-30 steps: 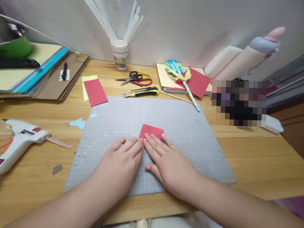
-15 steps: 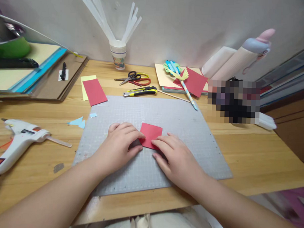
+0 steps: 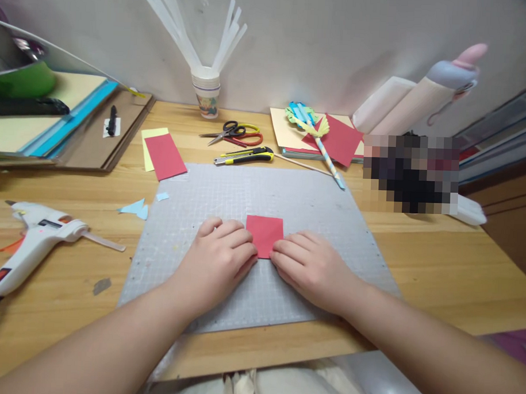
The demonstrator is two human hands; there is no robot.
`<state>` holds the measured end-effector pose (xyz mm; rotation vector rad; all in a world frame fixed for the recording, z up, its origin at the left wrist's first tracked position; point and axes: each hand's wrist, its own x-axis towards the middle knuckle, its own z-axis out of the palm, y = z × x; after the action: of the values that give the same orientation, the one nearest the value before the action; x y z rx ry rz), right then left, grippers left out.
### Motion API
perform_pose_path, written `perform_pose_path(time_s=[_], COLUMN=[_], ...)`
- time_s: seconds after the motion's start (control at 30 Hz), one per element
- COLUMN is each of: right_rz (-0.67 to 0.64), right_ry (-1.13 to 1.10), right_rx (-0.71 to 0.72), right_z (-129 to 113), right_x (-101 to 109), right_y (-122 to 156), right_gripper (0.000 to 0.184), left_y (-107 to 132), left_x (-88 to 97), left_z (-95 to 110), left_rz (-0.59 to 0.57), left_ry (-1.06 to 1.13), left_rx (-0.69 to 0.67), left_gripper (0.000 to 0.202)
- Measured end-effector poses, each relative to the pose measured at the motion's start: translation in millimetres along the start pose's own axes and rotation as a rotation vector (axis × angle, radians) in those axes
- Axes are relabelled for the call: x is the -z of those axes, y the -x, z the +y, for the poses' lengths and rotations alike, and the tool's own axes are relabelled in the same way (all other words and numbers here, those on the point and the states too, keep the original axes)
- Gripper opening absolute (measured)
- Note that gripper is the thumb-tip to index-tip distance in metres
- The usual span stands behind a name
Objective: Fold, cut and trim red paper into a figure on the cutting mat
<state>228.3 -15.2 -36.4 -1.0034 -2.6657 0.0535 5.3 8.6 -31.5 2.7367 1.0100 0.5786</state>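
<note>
A small folded red paper lies on the grey cutting mat in the middle of the wooden desk. My left hand has its fingers curled, the tips pinching the paper's lower left edge. My right hand mirrors it, fingers bent and pressed on the lower right edge. Both hands rest on the mat, one on each side of the paper.
A white glue gun lies at the left. Scissors and a yellow utility knife lie behind the mat, with red and yellow paper, blue scraps, a cup of white strips and a paper craft stick.
The paper has turned from tilted to square with the mat. Both hands went from lying flat over its lower part to gripping its lower corners with curled fingers.
</note>
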Motion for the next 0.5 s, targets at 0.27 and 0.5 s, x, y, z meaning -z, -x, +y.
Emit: perform_pose_path(time_s=[0.27,0.5], right_rz=[0.003,-0.009], right_ry=[-0.173,-0.395], right_rx=[-0.133,-0.346], right_z=[-7,-7], right_x=[-4,-4], right_y=[-18,-26], right_gripper=[0.025,0.011], left_y=[-3,-4], left_x=[-3.6,-2.6], left_z=[3,-4], left_rz=[0.034,-0.018], left_ry=[0.042,0.198], left_rx=[0.119,0.243], left_gripper=[0.017,0.007])
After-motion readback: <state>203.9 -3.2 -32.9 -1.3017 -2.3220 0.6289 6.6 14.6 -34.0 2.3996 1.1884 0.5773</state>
